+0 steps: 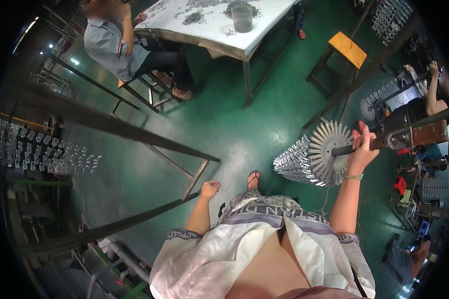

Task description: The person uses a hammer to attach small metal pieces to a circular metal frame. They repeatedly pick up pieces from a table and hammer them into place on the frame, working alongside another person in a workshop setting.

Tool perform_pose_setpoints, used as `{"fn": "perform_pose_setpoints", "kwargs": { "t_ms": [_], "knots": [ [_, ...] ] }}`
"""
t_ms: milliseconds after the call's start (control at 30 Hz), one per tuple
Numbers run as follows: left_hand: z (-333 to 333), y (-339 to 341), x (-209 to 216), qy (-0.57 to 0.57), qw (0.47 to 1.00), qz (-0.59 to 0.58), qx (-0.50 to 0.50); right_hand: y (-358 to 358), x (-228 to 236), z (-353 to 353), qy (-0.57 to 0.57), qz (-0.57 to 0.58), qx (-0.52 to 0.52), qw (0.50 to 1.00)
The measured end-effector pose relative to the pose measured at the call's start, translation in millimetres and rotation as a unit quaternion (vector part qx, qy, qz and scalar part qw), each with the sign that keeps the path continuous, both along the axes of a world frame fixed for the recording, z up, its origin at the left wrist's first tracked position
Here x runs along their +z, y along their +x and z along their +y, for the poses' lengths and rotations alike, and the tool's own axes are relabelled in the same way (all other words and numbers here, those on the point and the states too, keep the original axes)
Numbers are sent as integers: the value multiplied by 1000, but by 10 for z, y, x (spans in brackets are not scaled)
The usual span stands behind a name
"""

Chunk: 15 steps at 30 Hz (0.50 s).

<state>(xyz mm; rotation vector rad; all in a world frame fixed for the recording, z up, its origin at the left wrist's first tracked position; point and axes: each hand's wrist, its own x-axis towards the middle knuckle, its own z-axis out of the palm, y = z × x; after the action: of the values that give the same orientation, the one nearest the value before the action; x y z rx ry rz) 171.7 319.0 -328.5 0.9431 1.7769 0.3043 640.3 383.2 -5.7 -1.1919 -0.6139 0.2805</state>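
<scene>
My right hand (362,145) is closed around a dark metal rod (341,150) at the right, one finger sticking up past it. The rod runs through the centre of a pale slotted disc (325,155). Behind the disc, rows of shiny metal pieces (295,162) hang in a bundle. A block-like bracket (409,138) carries the rod's right end. My left hand (211,189) is low in front of me, fingers curled in; its inside is hidden, so I cannot make out anything in it. Near it is the end of a dark metal frame (197,180).
A white-topped table (212,30) bears a clear tub (242,19) and piles of small metal parts. A person (117,42) sits at its left. An orange-topped stool (348,50) stands right. Long bars (119,127) cross the left side. Another person (429,102) works at far right.
</scene>
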Motion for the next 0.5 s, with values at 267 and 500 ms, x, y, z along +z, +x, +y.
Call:
{"fn": "perform_pose_setpoints", "kwargs": {
  "t_ms": [267,500],
  "knots": [
    [1012,355,49,67,994,1,-89,-64,-184,1137,44,54,94,993],
    [1819,1018,440,105,988,-1,-116,-6,-140,2185,-4,23,96,995]
  ]
}}
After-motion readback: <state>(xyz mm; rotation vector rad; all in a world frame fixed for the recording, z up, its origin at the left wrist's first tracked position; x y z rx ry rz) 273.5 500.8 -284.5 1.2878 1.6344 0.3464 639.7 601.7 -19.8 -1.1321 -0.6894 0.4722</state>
